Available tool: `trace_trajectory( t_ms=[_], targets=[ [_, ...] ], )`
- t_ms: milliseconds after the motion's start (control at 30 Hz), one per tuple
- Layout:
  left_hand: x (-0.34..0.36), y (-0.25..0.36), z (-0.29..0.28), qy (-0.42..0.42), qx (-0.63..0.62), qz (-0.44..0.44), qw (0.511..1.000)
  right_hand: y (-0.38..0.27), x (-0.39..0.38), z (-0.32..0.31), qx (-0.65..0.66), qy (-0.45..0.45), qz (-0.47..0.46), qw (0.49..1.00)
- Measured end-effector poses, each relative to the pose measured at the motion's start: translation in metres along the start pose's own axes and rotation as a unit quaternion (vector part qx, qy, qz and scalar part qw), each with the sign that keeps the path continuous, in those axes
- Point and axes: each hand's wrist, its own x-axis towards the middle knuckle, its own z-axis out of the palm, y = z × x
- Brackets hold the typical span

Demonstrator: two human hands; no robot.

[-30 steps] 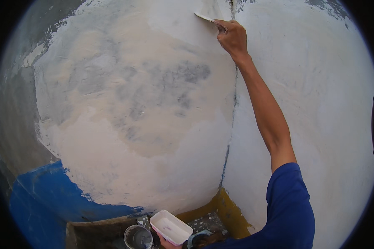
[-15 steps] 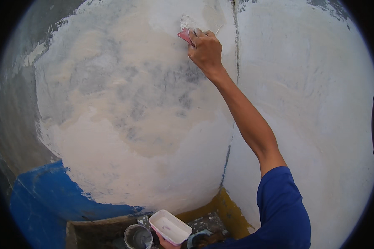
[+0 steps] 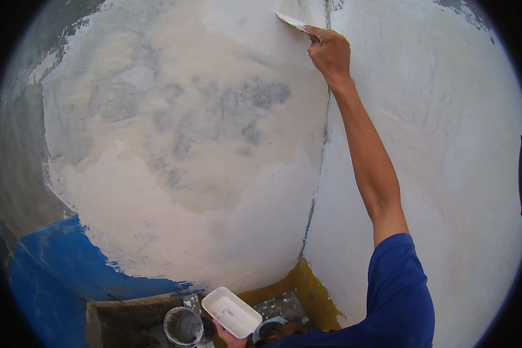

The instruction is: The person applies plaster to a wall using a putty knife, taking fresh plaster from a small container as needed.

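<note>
High on the wall, my right hand grips a putty knife coated in white filler. Its blade lies close to the plastered surface, just left of the corner seam; whether it touches I cannot tell. Low down, my left hand holds a white rectangular tray from below and the side, with a smear of whitish paste inside. Most of the left hand is hidden beneath the tray. Patchy cream and white filler covers the wall, with grey spots showing through in its middle.
A clear round tub with greyish residue stands left of the tray, beside a concrete basin. Blue paint covers the lower left wall, yellow paint the base of the corner. The adjoining white wall rises on the right.
My right hand has moved right and slightly up with the putty knife, toward the corner, and the knife has turned. The tray stays in my left hand; the view has shifted slightly.
</note>
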Motion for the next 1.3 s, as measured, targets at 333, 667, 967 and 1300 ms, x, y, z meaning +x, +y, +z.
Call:
trace_trajectory(
  t_ms=[333,667,967,1300],
  targets=[
    [-0.002,0.001,0.012,0.106,-0.038,-0.038,0.993,-0.016,0.013,0.001,-0.068,0.191,-0.104,0.974],
    [0.007,-0.009,0.018,0.012,-0.019,-0.012,1.0,-0.036,-0.008,-0.03,0.049,-0.089,0.101,0.99],
    [0.005,-0.012,0.025,0.017,-0.058,-0.006,0.998,-0.016,0.037,0.011,-0.088,-0.014,0.019,0.996],
    [0.004,-0.011,0.018,0.014,-0.051,-0.007,0.999,-0.009,0.011,0.013,-0.139,0.099,-0.036,0.985]
  ],
)
